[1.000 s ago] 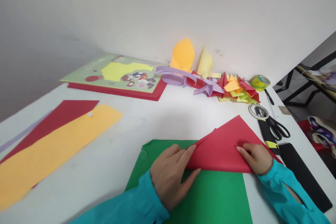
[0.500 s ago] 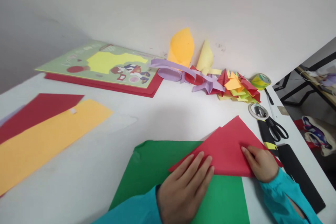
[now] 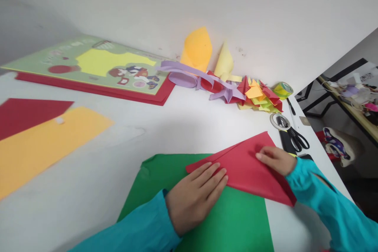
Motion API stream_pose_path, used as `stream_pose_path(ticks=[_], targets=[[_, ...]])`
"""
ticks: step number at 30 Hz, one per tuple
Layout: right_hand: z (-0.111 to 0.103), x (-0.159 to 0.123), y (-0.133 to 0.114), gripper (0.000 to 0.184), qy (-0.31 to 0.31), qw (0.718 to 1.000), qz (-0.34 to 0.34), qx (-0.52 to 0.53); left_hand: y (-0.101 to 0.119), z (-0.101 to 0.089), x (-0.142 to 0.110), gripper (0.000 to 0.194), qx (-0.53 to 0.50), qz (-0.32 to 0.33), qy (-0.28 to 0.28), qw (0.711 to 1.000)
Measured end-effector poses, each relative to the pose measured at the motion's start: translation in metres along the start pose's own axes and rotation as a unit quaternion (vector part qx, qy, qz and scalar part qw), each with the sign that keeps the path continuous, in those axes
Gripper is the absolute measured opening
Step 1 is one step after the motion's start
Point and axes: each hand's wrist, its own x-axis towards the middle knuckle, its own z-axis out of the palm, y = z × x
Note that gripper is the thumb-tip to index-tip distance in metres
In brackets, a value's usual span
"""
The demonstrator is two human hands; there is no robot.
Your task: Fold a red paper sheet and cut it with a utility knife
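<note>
Left hand [image 3: 196, 199] lies palm down, its fingers stretched out close together on the left part of the folded red paper [image 3: 242, 165]. Right hand [image 3: 276, 159] rests on the paper's right part, thumb and forefinger drawn near each other; whether they pinch it, I cannot tell. The long axis of the red paper slants from a narrow tip at far left to a corner at near right, and another corner points away from the person. It overlaps the green sheet [image 3: 236, 220], its right end reaching over the white worktop [image 3: 177, 126], near the black scissors [image 3: 298, 139].
</note>
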Motion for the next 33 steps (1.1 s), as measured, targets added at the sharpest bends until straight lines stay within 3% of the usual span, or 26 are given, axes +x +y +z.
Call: stream_pose_path(ticks=[1,5,8,14,20,25,31,33], targets=[[-0.001,0.011,-0.004,0.052,0.002,0.998,0.013,0.065,0.0,0.001,0.0,0.034,-0.002,0.002,0.001,1.0],[0.004,0.042,-0.011,0.046,0.029,0.994,0.013,0.103,0.001,0.004,0.0,0.035,-0.01,-0.006,0.011,1.0],[0.01,0.046,-0.008,0.04,0.045,0.992,0.01,0.117,0.0,0.001,0.003,0.036,-0.003,-0.007,0.008,1.0],[0.013,0.046,0.002,0.035,0.078,0.99,0.01,0.116,-0.002,-0.014,0.012,0.038,0.025,-0.013,-0.059,0.998],[0.022,0.042,0.009,0.029,0.141,0.987,-0.01,0.078,0.026,-0.006,0.007,0.04,0.028,-0.093,0.024,0.995],[0.024,0.038,0.009,0.029,0.186,0.98,-0.022,0.058,0.039,0.001,0.006,0.042,0.036,-0.158,0.026,0.986],[0.022,0.039,0.008,0.026,0.228,0.973,-0.028,0.035,0.025,-0.011,0.006,0.041,0.051,-0.118,-0.077,0.989],[0.022,0.04,0.009,0.027,0.239,0.97,-0.033,0.029,0.025,-0.012,0.005,0.041,0.056,-0.116,-0.088,0.988]])
